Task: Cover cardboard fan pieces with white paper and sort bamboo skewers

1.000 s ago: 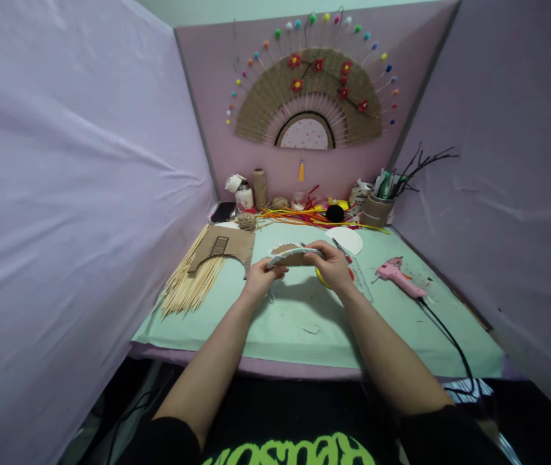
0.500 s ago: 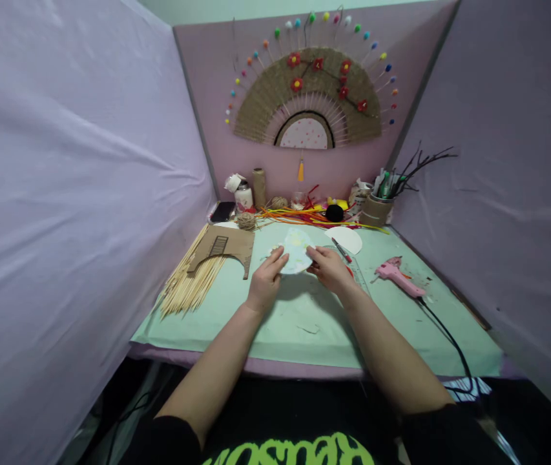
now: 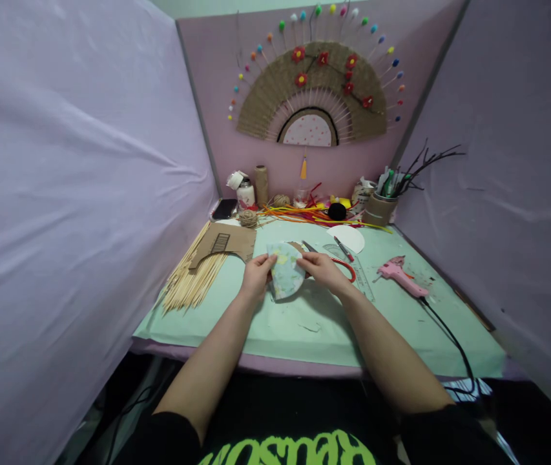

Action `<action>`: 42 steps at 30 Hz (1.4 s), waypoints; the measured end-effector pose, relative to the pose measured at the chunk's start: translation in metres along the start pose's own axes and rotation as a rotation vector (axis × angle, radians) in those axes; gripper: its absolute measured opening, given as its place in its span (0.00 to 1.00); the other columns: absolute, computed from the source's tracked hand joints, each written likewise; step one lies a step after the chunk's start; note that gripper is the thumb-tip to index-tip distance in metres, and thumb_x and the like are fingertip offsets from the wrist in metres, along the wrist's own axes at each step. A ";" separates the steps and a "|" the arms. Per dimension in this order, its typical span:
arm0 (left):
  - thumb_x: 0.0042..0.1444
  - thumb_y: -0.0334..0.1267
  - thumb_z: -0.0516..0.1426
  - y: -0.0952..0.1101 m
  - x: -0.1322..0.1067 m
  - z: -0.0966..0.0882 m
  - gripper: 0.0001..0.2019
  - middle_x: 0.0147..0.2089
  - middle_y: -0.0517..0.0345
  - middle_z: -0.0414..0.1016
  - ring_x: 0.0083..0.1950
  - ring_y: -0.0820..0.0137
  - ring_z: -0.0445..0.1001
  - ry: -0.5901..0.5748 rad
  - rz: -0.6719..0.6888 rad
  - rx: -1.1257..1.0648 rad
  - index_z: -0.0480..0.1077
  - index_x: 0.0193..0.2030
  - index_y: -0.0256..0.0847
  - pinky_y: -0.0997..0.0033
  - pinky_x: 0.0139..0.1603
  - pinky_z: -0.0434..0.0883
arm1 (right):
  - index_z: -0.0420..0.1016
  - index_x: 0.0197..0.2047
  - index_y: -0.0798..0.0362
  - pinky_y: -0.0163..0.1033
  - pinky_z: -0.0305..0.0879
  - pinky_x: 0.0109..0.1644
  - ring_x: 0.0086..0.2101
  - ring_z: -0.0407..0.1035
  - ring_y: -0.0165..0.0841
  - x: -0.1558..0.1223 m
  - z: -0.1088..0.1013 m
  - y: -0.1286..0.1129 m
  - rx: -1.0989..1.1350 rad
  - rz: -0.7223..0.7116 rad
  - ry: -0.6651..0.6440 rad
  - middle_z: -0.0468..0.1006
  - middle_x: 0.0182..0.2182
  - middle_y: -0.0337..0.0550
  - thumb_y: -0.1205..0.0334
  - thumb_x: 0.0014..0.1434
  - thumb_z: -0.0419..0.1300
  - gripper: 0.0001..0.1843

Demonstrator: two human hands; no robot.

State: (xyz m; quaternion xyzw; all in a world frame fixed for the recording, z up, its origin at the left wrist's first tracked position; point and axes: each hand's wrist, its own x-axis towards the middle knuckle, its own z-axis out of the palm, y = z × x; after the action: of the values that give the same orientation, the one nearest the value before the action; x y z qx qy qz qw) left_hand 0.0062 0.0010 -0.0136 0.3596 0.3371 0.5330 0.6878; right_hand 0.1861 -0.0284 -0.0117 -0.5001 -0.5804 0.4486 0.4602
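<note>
Half-circle (image 3: 286, 281) with a pale-blue patterned face, raised over the worktop (image 3: 304, 349): left hand (image 3: 256, 274) and right hand (image 3: 322, 270) pinch opposite edges, fingers (image 3: 270, 260) closed. Checking it seems underway; the next move likely calls for steady support.

- Right of pale-blue patterned half-disc (image 3: 285, 276): red-handled scissors (image 3: 353, 270) obstruct.
- Left of half-disc: brown arched cardboard sheet (image 3: 239, 239) obstructs.
- Near side of half-disc: passable above mint-green tabletop (image 3: 280, 336).
</note>
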 end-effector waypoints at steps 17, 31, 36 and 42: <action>0.65 0.40 0.49 0.061 0.005 -0.038 0.13 0.28 0.60 0.79 0.28 0.71 0.78 0.289 0.009 -0.694 0.75 0.42 0.41 0.69 0.38 0.74 | 0.53 0.69 0.58 0.55 0.50 0.65 0.66 0.47 0.53 -0.003 0.025 0.004 -0.795 -0.076 -0.161 0.53 0.67 0.63 0.40 0.38 0.71 0.61; 0.63 0.37 0.51 0.067 0.000 -0.043 0.13 0.27 0.61 0.78 0.32 0.71 0.78 0.270 -0.032 -0.688 0.75 0.35 0.40 0.67 0.43 0.73 | 0.80 0.37 0.52 0.37 0.64 0.45 0.40 0.72 0.36 0.016 0.090 0.011 -0.767 -0.178 -0.041 0.78 0.38 0.45 0.73 0.53 0.60 0.11; 0.62 0.38 0.51 0.063 0.001 -0.044 0.12 0.28 0.60 0.79 0.32 0.70 0.78 0.233 -0.032 -0.659 0.76 0.37 0.41 0.67 0.44 0.73 | 0.82 0.36 0.48 0.34 0.63 0.39 0.34 0.73 0.35 -0.015 0.056 -0.008 -0.888 0.004 -0.350 0.81 0.32 0.41 0.70 0.50 0.62 0.11; 0.62 0.37 0.52 0.065 -0.002 -0.040 0.12 0.26 0.62 0.78 0.29 0.71 0.77 0.249 -0.070 -0.704 0.74 0.31 0.41 0.66 0.44 0.73 | 0.82 0.30 0.50 0.38 0.63 0.37 0.33 0.73 0.39 -0.034 -0.011 -0.033 -1.138 0.254 -0.416 0.80 0.29 0.45 0.67 0.43 0.67 0.08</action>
State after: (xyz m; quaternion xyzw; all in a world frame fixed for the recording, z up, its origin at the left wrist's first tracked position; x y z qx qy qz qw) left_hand -0.0604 0.0159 0.0217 0.0221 0.2264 0.6321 0.7408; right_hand 0.1941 -0.0645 0.0200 -0.6344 -0.7422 0.2080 -0.0583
